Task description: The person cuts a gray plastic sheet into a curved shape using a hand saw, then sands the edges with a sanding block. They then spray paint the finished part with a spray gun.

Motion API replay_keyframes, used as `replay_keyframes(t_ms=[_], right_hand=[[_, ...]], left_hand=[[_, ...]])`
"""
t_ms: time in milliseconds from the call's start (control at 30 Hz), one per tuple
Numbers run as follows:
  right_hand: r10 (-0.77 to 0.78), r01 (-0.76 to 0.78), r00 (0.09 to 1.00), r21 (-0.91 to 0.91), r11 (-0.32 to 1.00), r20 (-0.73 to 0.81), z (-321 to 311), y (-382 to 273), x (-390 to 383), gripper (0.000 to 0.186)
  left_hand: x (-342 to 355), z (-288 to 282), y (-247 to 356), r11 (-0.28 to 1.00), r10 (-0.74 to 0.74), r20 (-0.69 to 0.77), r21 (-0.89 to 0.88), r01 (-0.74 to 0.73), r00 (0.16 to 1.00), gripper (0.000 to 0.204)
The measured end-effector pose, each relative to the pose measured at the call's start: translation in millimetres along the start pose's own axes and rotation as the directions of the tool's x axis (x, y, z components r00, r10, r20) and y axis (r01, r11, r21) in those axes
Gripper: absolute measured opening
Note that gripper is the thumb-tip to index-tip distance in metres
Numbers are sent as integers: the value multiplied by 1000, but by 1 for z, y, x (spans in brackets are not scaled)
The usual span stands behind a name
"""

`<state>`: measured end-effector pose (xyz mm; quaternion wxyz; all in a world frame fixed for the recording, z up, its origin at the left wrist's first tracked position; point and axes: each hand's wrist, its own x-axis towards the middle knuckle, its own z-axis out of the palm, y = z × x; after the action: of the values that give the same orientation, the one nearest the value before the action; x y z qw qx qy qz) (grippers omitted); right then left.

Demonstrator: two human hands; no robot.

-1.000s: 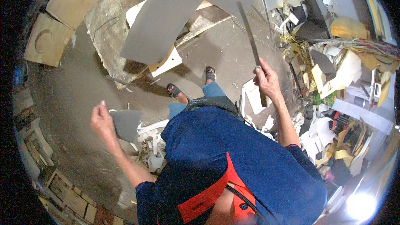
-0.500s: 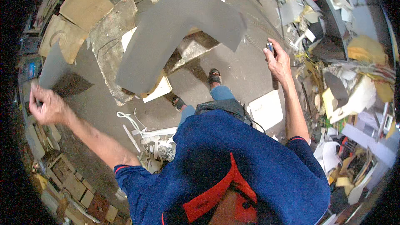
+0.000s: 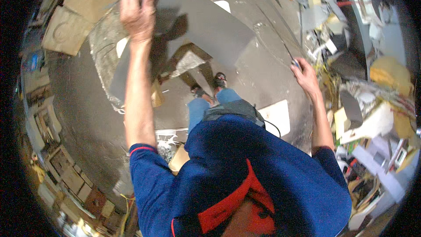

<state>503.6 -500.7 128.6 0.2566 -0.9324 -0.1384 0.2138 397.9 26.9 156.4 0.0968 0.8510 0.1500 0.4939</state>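
Observation:
A large bent grey sheet (image 3: 219, 26) lies over a worn pale slab (image 3: 100, 57) on the floor in front of me. My left hand (image 3: 139, 15) hovers at the sheet's far left edge, its fingers curled against the thumb. Its shadow falls apart from it on the sheet. Whatever the fingers hold, if anything, is hidden. Out to the right, my right hand (image 3: 306, 78) is closed round a small dark-handled tool (image 3: 295, 63). A thin dark shaft seems to run from it toward the far left. The tool's exact kind is not plain.
Heaped scraps (image 3: 324, 39) line the right side. Brown boards (image 3: 68, 30) lie at the far left, with wooden frames (image 3: 61, 162) nearer. A white panel (image 3: 277, 116) rests right of my legs. My sandalled feet (image 3: 220, 79) stand just short of the slab.
My left hand has swung from the far left over to the sheet. The small grey piece beside it is gone from view. My right hand has moved slightly right and nearer.

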Motion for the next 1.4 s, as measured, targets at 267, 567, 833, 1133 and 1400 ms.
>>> replay_keyframes(t_ms=[267,567,833,1133,1400], right_hand=[[75,-76,997,175,982,11,-22,12,-23,37],[-185,122,943,230,966,277,-44,48,122,32],[-391,399,746,108,910,539,-119,56,248,31],[-392,836,449,-224,500,803,-146,-13,332,30],[-474,993,113,-83,83,873,-56,-71,340,29]], left_hand=[[37,24,-27,527,-846,-210,-459,715,490,37],[-2,23,-58,227,-962,-273,-849,477,-27,29],[-83,21,-11,-32,-985,-121,-569,821,-122,71],[-223,-18,253,0,-950,-279,-455,890,-143,28],[-246,129,387,-631,-771,555,-593,501,-313,40]])
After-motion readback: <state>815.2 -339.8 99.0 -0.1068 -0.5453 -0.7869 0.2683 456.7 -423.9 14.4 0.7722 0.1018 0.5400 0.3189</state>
